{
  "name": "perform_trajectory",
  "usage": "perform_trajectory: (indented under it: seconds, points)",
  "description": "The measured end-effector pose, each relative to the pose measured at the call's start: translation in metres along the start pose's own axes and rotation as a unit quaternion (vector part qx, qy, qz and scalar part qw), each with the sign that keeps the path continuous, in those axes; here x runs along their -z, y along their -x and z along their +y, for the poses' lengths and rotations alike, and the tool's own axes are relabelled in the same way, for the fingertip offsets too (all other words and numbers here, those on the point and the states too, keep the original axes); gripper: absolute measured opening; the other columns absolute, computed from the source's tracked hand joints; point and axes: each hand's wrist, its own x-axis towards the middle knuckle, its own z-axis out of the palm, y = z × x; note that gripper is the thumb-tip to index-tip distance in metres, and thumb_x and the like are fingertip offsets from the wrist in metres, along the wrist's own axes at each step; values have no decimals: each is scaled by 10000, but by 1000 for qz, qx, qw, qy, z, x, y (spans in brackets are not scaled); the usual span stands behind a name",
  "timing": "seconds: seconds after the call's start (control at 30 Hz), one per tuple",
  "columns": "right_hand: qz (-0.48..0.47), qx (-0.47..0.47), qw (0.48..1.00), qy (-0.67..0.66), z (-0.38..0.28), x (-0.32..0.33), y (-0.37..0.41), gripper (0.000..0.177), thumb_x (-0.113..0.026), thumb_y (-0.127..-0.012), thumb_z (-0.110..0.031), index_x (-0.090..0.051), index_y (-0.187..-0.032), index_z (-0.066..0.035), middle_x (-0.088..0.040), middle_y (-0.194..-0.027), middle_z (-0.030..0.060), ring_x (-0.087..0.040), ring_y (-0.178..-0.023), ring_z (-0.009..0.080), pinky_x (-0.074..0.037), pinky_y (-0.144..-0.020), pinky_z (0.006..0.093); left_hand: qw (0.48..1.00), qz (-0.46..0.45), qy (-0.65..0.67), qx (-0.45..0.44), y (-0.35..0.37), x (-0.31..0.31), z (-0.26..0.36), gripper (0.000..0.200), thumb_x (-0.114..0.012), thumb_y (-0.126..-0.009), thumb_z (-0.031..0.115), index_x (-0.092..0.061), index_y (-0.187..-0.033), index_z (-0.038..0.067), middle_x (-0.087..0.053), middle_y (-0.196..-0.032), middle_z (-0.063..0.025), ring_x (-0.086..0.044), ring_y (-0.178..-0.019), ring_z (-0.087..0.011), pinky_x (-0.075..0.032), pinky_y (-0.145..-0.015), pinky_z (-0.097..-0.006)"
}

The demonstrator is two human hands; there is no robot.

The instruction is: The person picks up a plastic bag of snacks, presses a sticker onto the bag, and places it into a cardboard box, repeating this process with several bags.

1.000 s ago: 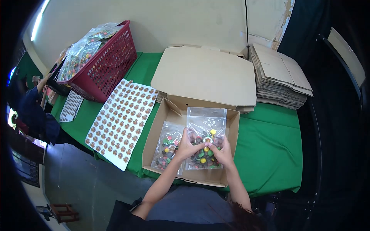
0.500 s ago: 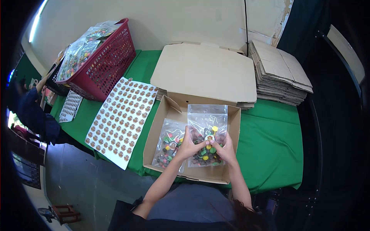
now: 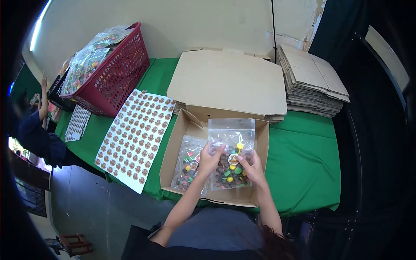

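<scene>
The bag point(image 3: 231, 135) is clear, glossy plastic that catches the light. The box point(image 3: 175, 149) and the stack of flat boxes point(image 3: 312, 82) are matt brown cardboard. The counter cloth point(image 3: 303, 160) is smooth green fabric. The basket point(image 3: 123, 73) is red perforated plastic.

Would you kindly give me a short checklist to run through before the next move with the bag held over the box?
1. Grip: left hand and right hand both hold the clear bag: ok.
2. Label: a round sticker sits on the bag's front, between the thumbs: ok.
3. Top seal pressed shut: cannot tell.
4. Space: the open cardboard box has bare floor to the right of the second bag: ok.
5. Supplies: the sticker sheet lies flat on the green cloth, left of the box: ok.
</scene>
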Motion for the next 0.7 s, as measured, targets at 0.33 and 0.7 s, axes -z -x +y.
perform_trajectory:
  seconds: [0.33, 0.7]
  points:
    - [4, 8, 981, 194, 3, 3, 0, 370, -639, -710, -181, -446, -973, -6, -574, -836, 94, -545, -768, 140, -436, -673, 272, 999, 43, 15, 10, -14, 5, -2, 294, -591, -768, 212, -541, -952, -12, -589, -773, -87, -572, -632, -116, -445, -550, -225]
    - [14, 1, 999, 45, -1, 20, -57, 349, -671, -654, -101, -450, -906, -2, -563, -704, 61, -537, -634, 105, -438, -563, 222, 989, -88, -118, 16, -36, 16, -8, 299, -627, -729, 245, -579, -920, 20, -596, -786, -64, -554, -715, -119, -420, -608, -223]
